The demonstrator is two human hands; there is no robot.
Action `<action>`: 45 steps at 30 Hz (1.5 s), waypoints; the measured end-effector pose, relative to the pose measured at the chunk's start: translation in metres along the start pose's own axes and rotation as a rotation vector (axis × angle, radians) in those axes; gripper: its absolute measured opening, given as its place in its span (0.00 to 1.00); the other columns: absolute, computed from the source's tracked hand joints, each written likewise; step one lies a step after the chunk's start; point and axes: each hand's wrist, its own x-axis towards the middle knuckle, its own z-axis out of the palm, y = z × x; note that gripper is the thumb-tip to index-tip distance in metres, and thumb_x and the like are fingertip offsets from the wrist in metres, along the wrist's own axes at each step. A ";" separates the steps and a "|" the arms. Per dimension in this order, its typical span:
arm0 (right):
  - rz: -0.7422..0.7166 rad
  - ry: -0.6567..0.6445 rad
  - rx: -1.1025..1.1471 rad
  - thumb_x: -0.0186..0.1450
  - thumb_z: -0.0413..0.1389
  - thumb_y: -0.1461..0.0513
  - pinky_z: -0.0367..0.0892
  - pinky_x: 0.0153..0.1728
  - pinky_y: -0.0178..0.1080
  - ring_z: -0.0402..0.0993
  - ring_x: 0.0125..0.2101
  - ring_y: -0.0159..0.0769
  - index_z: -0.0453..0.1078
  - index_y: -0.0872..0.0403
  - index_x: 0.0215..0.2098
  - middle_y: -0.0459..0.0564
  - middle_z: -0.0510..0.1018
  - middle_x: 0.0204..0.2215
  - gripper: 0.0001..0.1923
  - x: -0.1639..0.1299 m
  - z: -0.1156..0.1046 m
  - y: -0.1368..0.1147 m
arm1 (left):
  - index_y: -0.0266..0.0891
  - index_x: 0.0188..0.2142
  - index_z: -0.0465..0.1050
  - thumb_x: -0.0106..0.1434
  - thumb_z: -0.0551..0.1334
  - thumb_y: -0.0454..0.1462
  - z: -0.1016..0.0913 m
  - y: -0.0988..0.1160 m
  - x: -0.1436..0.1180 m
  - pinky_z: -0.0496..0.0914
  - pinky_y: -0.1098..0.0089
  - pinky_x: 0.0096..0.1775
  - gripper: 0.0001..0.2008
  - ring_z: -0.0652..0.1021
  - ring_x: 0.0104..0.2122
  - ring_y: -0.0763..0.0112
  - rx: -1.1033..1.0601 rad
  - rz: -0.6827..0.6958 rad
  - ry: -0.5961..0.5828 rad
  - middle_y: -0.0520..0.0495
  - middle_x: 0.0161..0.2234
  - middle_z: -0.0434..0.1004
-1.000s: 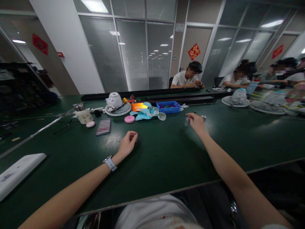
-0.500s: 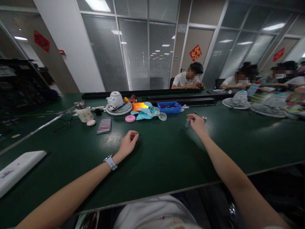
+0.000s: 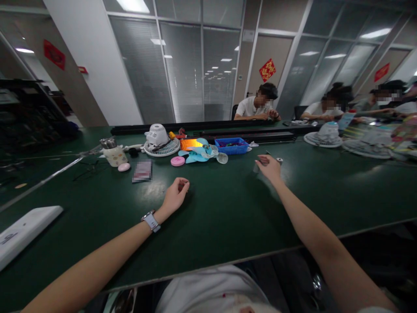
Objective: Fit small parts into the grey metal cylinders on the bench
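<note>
Though blurred, grey cylinder [image 3: 256,167] upright

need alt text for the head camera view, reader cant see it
A person's right hand is close beside small grey cylinders on a green table, the left hand loosely curled nearer the body. Beyond them are light-blue blades and a blue tray.

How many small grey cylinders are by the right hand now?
2: one blurred grey cylinder just left of the right hand, another grey cylinder just right of it, partly hidden. The hand may hide more.
</note>
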 end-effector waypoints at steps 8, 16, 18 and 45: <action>0.272 -0.123 -0.085 0.53 0.67 0.53 0.74 0.41 0.44 0.81 0.36 0.45 0.77 0.57 0.40 0.56 0.83 0.34 0.20 -0.004 0.005 0.013 | 0.39 0.43 0.69 0.63 0.57 0.46 0.000 0.002 -0.001 0.71 0.65 0.38 0.14 0.77 0.33 0.67 0.025 0.017 0.005 0.47 0.36 0.76; 0.046 -0.323 0.224 0.55 0.66 0.54 0.76 0.38 0.43 0.81 0.34 0.42 0.77 0.55 0.41 0.55 0.83 0.34 0.19 -0.047 0.033 -0.068 | 0.42 0.49 0.72 0.65 0.57 0.48 0.001 0.019 -0.008 0.70 0.67 0.36 0.18 0.76 0.34 0.67 0.066 0.116 -0.064 0.47 0.39 0.77; -0.034 -0.466 0.320 0.56 0.66 0.53 0.75 0.39 0.43 0.80 0.35 0.41 0.77 0.55 0.44 0.55 0.83 0.37 0.21 -0.072 0.043 -0.108 | 0.44 0.52 0.72 0.66 0.57 0.48 0.004 0.027 -0.013 0.70 0.67 0.37 0.19 0.76 0.36 0.67 0.072 0.175 -0.104 0.46 0.42 0.77; 0.011 -0.342 0.193 0.58 0.64 0.52 0.72 0.40 0.38 0.79 0.37 0.39 0.76 0.53 0.45 0.50 0.83 0.38 0.20 -0.059 0.032 -0.096 | 0.46 0.44 0.82 0.63 0.60 0.50 -0.010 0.007 -0.002 0.67 0.64 0.39 0.17 0.75 0.37 0.62 0.286 0.113 -0.188 0.45 0.37 0.79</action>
